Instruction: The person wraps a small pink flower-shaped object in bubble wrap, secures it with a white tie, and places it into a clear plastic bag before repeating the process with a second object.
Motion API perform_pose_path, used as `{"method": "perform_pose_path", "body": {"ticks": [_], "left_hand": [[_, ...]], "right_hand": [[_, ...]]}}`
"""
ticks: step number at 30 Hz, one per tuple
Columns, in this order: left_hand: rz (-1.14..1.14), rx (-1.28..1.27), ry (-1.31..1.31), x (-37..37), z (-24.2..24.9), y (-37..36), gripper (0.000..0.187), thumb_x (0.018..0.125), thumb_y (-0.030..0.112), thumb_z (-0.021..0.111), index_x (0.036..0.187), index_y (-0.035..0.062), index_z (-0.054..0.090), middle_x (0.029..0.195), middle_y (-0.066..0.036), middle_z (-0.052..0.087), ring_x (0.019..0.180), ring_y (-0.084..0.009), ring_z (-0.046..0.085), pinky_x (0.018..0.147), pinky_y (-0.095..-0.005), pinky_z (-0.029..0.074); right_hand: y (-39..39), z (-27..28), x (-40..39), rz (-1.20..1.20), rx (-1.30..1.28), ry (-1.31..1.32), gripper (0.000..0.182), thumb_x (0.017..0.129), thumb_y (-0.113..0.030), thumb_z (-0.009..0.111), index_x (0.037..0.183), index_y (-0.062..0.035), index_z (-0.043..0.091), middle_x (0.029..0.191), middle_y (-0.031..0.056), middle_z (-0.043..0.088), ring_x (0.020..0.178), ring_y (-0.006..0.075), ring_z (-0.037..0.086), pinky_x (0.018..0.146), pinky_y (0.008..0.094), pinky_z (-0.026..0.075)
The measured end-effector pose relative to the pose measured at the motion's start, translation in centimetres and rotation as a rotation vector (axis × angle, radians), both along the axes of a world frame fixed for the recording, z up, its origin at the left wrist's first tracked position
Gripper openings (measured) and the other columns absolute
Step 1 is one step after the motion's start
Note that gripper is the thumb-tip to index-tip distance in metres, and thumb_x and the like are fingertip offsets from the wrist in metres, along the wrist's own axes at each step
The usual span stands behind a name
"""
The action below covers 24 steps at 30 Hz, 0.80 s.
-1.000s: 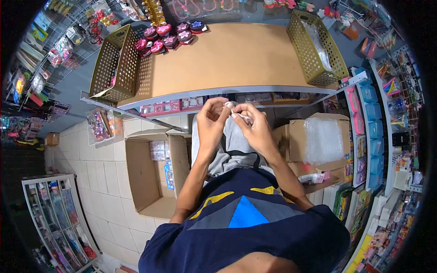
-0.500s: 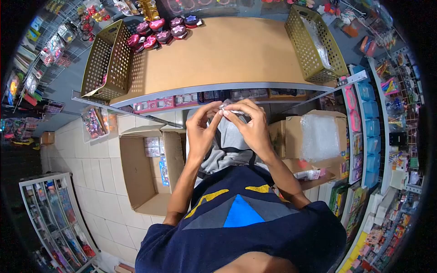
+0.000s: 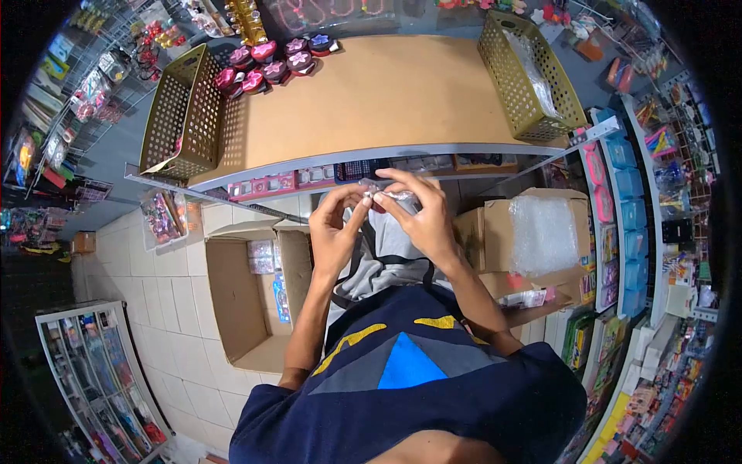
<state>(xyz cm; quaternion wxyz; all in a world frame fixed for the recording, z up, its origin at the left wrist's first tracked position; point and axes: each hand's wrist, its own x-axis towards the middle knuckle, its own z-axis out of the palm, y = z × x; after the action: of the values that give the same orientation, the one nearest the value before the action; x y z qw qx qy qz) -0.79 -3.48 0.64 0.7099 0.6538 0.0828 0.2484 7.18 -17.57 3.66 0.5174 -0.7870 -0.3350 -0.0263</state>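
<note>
My left hand [image 3: 334, 236] and my right hand [image 3: 427, 224] meet in front of me, just below the shelf's front edge. Thumbs and fingers of both pinch a small, shiny clear plastic wrapper [image 3: 371, 185]. Something dark reddish shows at the wrapper, but it is too small and covered to name. Beneath the hands are my legs in grey trousers [image 3: 390, 247]. Beyond them, the tan shelf board [image 3: 371, 100] carries a cluster of small pink, purple and dark flower-topped items [image 3: 274, 72] at its far left.
Olive perforated baskets [image 3: 203, 108] [image 3: 533, 73] stand at both ends of the shelf. An open cardboard box [image 3: 232, 290] sits on the tiled floor to my left. To my right, another cardboard box [image 3: 495, 232] has bubble wrap [image 3: 543, 232] on it. Racks of goods line both sides.
Both hands have lowered slightly, and the fingertips have shifted on the plastic. More of the wrapper and a dark reddish part now show between them. The view has tilted a little.
</note>
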Motion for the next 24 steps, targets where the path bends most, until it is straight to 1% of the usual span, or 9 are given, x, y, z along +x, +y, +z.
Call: {"method": "perform_pose_path", "body": {"ticks": [1, 4, 6, 7, 9, 11, 15, 22, 24], "left_hand": [[-0.013, 0.001, -0.004, -0.1, 0.2, 0.1, 0.022, 0.088, -0.003, 0.067, 0.110, -0.0048, 0.065, 0.097, -0.008, 0.065, 0.086, -0.0110, 0.060, 0.078, -0.0249, 0.048], [-0.030, 0.054, 0.003, -0.4, -0.1, 0.6, 0.020, 0.088, -0.003, 0.067, 0.108, -0.0053, 0.066, 0.103, -0.011, 0.066, 0.090, -0.0129, 0.061, 0.081, -0.0257, 0.049], [-0.053, 0.059, 0.035, -0.3, 0.2, 0.9, 0.019, 0.088, -0.002, 0.067, 0.107, -0.0051, 0.067, 0.106, -0.012, 0.066, 0.092, -0.0138, 0.062, 0.082, -0.0260, 0.050], [-0.072, -0.055, 0.040, -0.3, 0.4, 0.8, 0.019, 0.089, -0.002, 0.067, 0.107, -0.0045, 0.068, 0.108, -0.012, 0.067, 0.094, -0.0141, 0.063, 0.083, -0.0262, 0.050], [-0.025, 0.000, 0.055, -0.3, 0.4, 0.5, 0.019, 0.089, -0.001, 0.067, 0.107, -0.0042, 0.068, 0.106, -0.011, 0.067, 0.093, -0.0136, 0.063, 0.083, -0.0259, 0.050], [0.037, 0.029, 0.034, 0.0, 0.4, 0.2, 0.017, 0.088, -0.001, 0.068, 0.105, -0.0040, 0.069, 0.098, -0.010, 0.068, 0.089, -0.0132, 0.063, 0.079, -0.0263, 0.051], [0.190, 0.376, -0.023, 0.1, 0.8, -0.5, 0.017, 0.083, -0.004, 0.069, 0.100, -0.0022, 0.070, 0.086, -0.011, 0.068, 0.080, -0.0159, 0.064, 0.070, -0.0285, 0.050], [0.163, 0.600, -0.121, 0.2, 1.5, -0.9, 0.016, 0.084, -0.008, 0.068, 0.099, -0.0018, 0.070, 0.090, -0.010, 0.068, 0.082, -0.0151, 0.064, 0.071, -0.0263, 0.050], [0.048, 0.525, -0.184, 0.3, 1.0, 0.1, 0.019, 0.084, -0.006, 0.068, 0.102, -0.0022, 0.069, 0.095, -0.012, 0.070, 0.082, -0.0178, 0.066, 0.073, -0.0282, 0.051]], "right_hand": [[0.1, -0.4, -0.1, -0.004, -0.005, -0.035, 0.030, 0.081, -0.016, 0.075, 0.109, -0.0076, 0.070, 0.087, 0.0043, 0.071, 0.086, 0.0215, 0.064, 0.087, 0.0355, 0.041], [-0.2, -1.1, 0.5, 0.028, -0.066, -0.297, 0.029, 0.082, -0.022, 0.075, 0.109, -0.0118, 0.071, 0.087, 0.0012, 0.071, 0.084, 0.0181, 0.062, 0.083, 0.0338, 0.040], [0.1, -0.8, 0.6, -0.006, -0.076, -0.339, 0.020, 0.082, -0.022, 0.074, 0.099, -0.0114, 0.070, 0.086, 0.0010, 0.069, 0.087, 0.0192, 0.062, 0.084, 0.0360, 0.037], [0.3, -0.7, 0.7, -0.024, -0.072, -0.365, 0.018, 0.082, -0.022, 0.074, 0.096, -0.0110, 0.069, 0.085, 0.0010, 0.068, 0.087, 0.0197, 0.062, 0.084, 0.0369, 0.036], [0.6, -0.8, 0.4, -0.040, -0.073, -0.379, 0.015, 0.082, -0.022, 0.073, 0.087, -0.0101, 0.064, 0.084, 0.0015, 0.064, 0.088, 0.0213, 0.061, 0.085, 0.0399, 0.034], [0.6, -1.1, 0.5, -0.057, -0.075, -0.406, 0.016, 0.082, -0.022, 0.073, 0.088, -0.0099, 0.064, 0.084, 0.0017, 0.064, 0.089, 0.0211, 0.061, 0.085, 0.0398, 0.034], [1.2, -1.2, 0.5, -0.096, -0.027, -0.445, 0.015, 0.079, -0.018, 0.072, 0.089, -0.0096, 0.063, 0.085, 0.0016, 0.065, 0.096, 0.0215, 0.063, 0.088, 0.0407, 0.035], [0.8, -1.6, 0.2, -0.164, 0.029, -0.422, 0.015, 0.076, -0.014, 0.072, 0.087, -0.0101, 0.062, 0.088, 0.0014, 0.067, 0.100, 0.0220, 0.063, 0.090, 0.0413, 0.036], [0.5, -1.6, 0.3, -0.138, 0.080, -0.408, 0.014, 0.076, -0.014, 0.072, 0.086, -0.0104, 0.062, 0.088, 0.0014, 0.067, 0.101, 0.0218, 0.064, 0.090, 0.0410, 0.036]]}}
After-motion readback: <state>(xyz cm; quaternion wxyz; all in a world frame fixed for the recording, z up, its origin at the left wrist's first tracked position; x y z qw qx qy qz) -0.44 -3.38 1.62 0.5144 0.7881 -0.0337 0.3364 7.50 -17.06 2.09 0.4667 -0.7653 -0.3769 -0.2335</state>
